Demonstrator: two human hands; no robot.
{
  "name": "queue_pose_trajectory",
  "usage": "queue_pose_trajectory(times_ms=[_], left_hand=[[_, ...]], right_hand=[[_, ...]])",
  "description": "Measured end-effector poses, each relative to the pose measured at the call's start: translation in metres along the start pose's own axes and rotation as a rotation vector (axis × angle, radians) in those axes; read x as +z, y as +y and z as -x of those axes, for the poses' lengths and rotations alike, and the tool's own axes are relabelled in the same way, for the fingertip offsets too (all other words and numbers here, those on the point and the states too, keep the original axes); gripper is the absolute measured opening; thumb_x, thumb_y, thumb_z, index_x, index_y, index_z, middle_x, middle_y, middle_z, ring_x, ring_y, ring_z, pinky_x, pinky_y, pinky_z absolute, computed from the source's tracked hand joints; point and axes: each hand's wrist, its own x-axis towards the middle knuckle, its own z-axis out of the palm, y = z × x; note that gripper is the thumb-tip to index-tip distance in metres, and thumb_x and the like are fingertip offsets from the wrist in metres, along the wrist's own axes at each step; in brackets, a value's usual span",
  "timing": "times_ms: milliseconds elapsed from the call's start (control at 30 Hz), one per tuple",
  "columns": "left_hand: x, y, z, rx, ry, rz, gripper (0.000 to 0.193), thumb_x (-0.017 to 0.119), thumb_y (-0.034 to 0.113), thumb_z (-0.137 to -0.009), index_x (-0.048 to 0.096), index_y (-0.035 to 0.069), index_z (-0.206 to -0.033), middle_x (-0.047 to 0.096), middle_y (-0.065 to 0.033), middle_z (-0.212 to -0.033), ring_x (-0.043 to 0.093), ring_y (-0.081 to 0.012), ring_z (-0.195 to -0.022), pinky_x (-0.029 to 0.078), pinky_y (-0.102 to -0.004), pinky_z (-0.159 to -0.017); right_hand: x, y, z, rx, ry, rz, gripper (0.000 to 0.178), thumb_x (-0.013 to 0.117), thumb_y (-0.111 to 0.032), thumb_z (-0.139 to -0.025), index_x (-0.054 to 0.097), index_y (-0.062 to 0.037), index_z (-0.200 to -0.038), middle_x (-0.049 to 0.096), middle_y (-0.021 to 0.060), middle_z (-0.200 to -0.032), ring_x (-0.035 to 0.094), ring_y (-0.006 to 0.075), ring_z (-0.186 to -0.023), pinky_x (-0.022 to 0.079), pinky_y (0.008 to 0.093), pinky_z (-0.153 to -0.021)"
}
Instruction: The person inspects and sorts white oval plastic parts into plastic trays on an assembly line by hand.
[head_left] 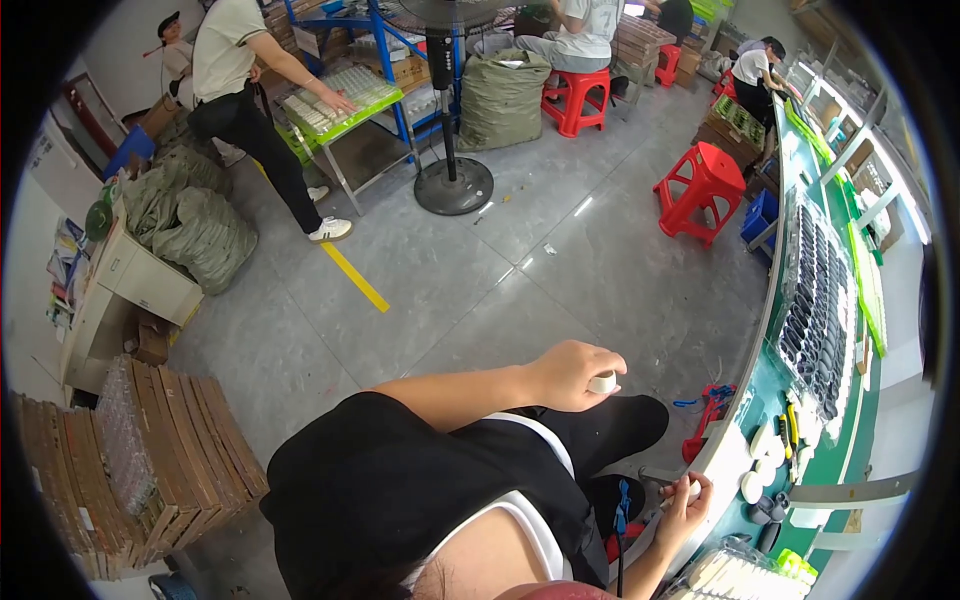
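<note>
My left hand (572, 376) is closed around a small white rounded piece (603, 382), held above my lap. Much of that piece is hidden by the fingers. Lower and to the right, beside the workbench edge, my right hand (684, 503) pinches another small white piece (695, 489), mostly covered by the fingertips. On the green bench top near my right hand lie several white round caps (752, 487) and a few dark grey rounded parts (768, 509). A hand tool with yellow and black handles (791, 430) rests beside the caps.
Rows of dark oval parts (815, 300) fill a clear tray along the bench. White pieces in clear wrap (735, 578) lie at its near end. A red stool (702, 192), a standing fan (452, 185) and flattened cardboard (180, 450) stand around. Other people work farther off.
</note>
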Motion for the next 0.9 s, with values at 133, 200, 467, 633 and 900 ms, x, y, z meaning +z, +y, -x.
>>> queue_pose_trajectory(times_ms=[133, 200, 467, 633, 900], left_hand=[[-0.002, 0.0, 0.005, -0.013, 0.008, -0.019, 0.022, 0.067, 0.012, -0.073, 0.056, 0.007, -0.092, 0.064, -0.0115, -0.081, 0.062, -0.0323, -0.074, 0.049, -0.0386, -0.062], [-0.004, 0.003, 0.006, -0.007, 0.013, -0.041, 0.02, 0.066, 0.013, -0.075, 0.056, 0.006, -0.092, 0.063, -0.0121, -0.079, 0.061, -0.0332, -0.072, 0.047, -0.0392, -0.06], [-0.032, 0.001, 0.023, -0.075, 0.059, -0.088, 0.02, 0.068, 0.012, -0.078, 0.057, 0.006, -0.094, 0.063, -0.0098, -0.079, 0.062, -0.0297, -0.069, 0.048, -0.0363, -0.058], [-0.026, -0.002, 0.027, -0.108, 0.051, -0.067, 0.019, 0.068, 0.013, -0.078, 0.057, 0.005, -0.093, 0.063, -0.0103, -0.079, 0.062, -0.0302, -0.069, 0.048, -0.0361, -0.058], [-0.016, 0.006, 0.021, -0.078, -0.048, -0.035, 0.02, 0.066, 0.016, -0.078, 0.056, 0.006, -0.092, 0.063, -0.0123, -0.077, 0.061, -0.0331, -0.069, 0.047, -0.0393, -0.059]], right_hand=[[0.001, 0.004, -0.001, 0.021, -0.007, -0.023, 0.014, 0.058, -0.011, -0.089, 0.053, -0.0037, -0.1, 0.052, 0.0023, -0.072, 0.052, 0.0083, -0.059, 0.044, 0.019, -0.055], [-0.005, 0.013, -0.003, 0.03, -0.004, -0.02, 0.014, 0.058, -0.013, -0.089, 0.053, -0.0057, -0.1, 0.051, 0.0015, -0.072, 0.051, 0.0081, -0.06, 0.042, 0.018, -0.055], [-0.001, -0.045, 0.016, 0.122, -0.054, 0.147, 0.019, 0.057, -0.014, -0.089, 0.052, -0.0033, -0.104, 0.057, 0.0043, -0.072, 0.051, 0.0098, -0.057, 0.041, 0.0208, -0.05], [-0.001, -0.043, 0.013, 0.118, -0.074, 0.14, 0.02, 0.057, -0.014, -0.089, 0.052, -0.0028, -0.104, 0.057, 0.0055, -0.074, 0.051, 0.0107, -0.058, 0.042, 0.0221, -0.052], [0.008, -0.061, 0.018, 0.102, -0.024, 0.213, 0.02, 0.059, -0.013, -0.088, 0.053, -0.0021, -0.103, 0.057, 0.0065, -0.075, 0.051, 0.0115, -0.06, 0.043, 0.0233, -0.054]])
